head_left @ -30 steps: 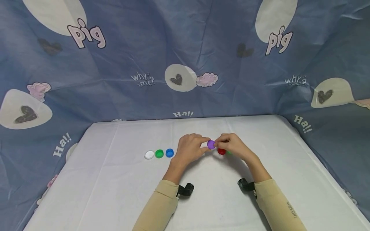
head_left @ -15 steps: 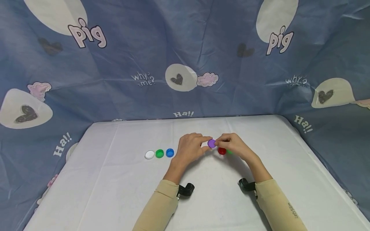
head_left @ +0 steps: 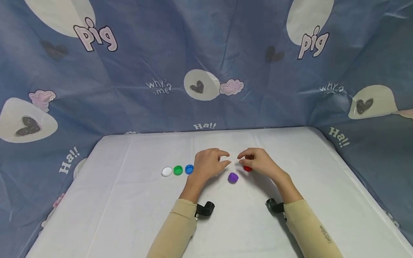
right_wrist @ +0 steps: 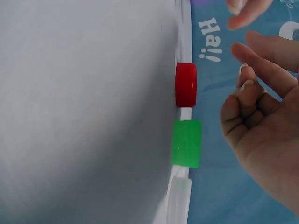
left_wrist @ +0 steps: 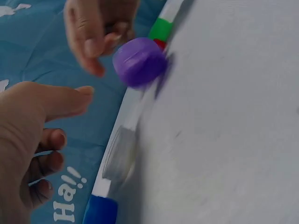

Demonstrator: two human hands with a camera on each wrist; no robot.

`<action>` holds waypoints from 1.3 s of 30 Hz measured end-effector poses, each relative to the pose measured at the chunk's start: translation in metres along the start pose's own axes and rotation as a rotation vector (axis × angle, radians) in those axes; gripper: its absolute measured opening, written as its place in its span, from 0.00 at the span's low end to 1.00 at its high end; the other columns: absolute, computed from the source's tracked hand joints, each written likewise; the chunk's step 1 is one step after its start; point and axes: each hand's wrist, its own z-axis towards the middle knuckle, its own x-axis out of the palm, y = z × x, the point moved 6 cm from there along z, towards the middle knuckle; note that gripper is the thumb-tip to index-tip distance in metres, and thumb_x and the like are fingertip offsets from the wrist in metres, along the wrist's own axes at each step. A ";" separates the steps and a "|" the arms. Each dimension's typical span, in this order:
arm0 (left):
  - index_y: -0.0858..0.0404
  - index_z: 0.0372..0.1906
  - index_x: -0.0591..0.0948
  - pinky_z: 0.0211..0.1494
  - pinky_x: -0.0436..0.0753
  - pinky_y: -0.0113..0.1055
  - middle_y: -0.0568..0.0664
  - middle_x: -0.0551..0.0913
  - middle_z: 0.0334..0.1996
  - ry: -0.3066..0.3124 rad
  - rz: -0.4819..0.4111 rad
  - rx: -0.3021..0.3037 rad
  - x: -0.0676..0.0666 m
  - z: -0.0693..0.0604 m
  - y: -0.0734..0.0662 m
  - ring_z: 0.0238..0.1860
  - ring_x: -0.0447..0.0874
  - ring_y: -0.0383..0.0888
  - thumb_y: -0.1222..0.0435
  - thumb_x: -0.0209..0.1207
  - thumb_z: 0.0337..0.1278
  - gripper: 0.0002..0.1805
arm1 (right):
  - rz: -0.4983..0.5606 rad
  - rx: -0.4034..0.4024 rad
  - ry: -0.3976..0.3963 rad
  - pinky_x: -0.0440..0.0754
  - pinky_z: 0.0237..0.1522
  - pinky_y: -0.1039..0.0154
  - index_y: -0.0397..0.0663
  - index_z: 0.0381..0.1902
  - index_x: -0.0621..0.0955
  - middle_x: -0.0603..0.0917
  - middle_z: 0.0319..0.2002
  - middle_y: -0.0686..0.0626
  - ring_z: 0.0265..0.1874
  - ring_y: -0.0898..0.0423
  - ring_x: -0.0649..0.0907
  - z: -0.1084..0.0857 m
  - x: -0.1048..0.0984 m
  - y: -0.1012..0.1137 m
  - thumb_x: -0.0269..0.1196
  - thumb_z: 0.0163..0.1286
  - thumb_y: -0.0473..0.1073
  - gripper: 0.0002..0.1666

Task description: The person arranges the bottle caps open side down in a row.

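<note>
A small purple round container [head_left: 233, 178], with a seam showing in the left wrist view, is apart from both hands, low between them on the near side. Whether it rests on the cloth or is still falling I cannot tell. My left hand [head_left: 208, 164] holds nothing, thumb and forefinger spread apart. Opposite it, my right hand [head_left: 258, 160] also holds nothing, its thumb and forefinger parted over a red round piece [head_left: 247, 168]. In the right wrist view a green round piece [right_wrist: 187, 143] and a clear one [right_wrist: 179, 200] stand in line with the red one.
Left of my left hand lie a white round piece [head_left: 166, 171], a green cap-like piece [head_left: 178, 170] and a blue one [head_left: 189, 169] in a row. A white cloth [head_left: 129, 215] covers the table, with a blue printed curtain [head_left: 258, 107] behind.
Both hands pinched the purple container between them earlier. Now it is out of their fingers and nearer to me. The left hand has shifted slightly left; the right has barely moved.
</note>
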 end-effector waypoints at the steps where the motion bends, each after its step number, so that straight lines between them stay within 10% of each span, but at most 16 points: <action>1: 0.36 0.47 0.87 0.27 0.70 0.31 0.34 0.77 0.21 0.019 -0.008 -0.012 0.001 0.000 0.001 0.24 0.72 0.32 0.44 0.65 0.55 0.14 | -0.012 0.004 -0.006 0.76 0.36 0.62 0.47 0.44 0.88 0.82 0.31 0.51 0.32 0.55 0.78 0.000 -0.001 -0.001 0.67 0.65 0.43 0.12; 19: 0.39 0.45 0.88 0.46 0.77 0.36 0.36 0.87 0.42 0.514 -0.115 0.015 0.003 -0.015 -0.004 0.39 0.80 0.35 0.41 0.77 0.32 0.26 | -0.023 0.006 0.170 0.76 0.32 0.63 0.45 0.47 0.87 0.84 0.30 0.49 0.26 0.58 0.79 -0.003 0.010 0.001 0.64 0.66 0.39 0.12; 39: 0.40 0.42 0.90 0.45 0.76 0.36 0.33 0.89 0.41 0.363 -0.029 0.044 0.009 -0.009 -0.009 0.39 0.83 0.35 0.42 0.72 0.45 0.17 | -0.109 -0.082 0.256 0.72 0.30 0.67 0.48 0.37 0.88 0.77 0.24 0.55 0.26 0.60 0.74 -0.005 0.031 0.012 0.73 0.56 0.39 0.09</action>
